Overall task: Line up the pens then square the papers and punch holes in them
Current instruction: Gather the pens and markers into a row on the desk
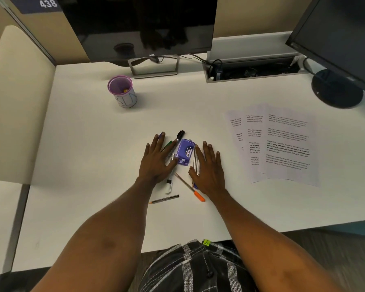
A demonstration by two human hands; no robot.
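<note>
Several pens lie in a loose heap on the white desk (93,144). My left hand (156,161) rests flat over some of them, fingers spread. My right hand (209,165) lies flat against the heap's right side, over a couple of thin pens. Between the hands sits a purple hole punch (185,151). A black marker (178,138) and a green pen (168,144) stick out beyond my left fingers. A white pen (169,185), an orange-capped pen (195,191) and a dark pen (164,199) lie nearer to me. Three printed papers (282,144) are fanned out at the right.
A purple-rimmed pen cup (122,93) stands at the back left. One monitor (139,28) rises behind the desk, and another monitor's round base (336,89) sits at the back right. A cable tray (251,69) opens behind the papers.
</note>
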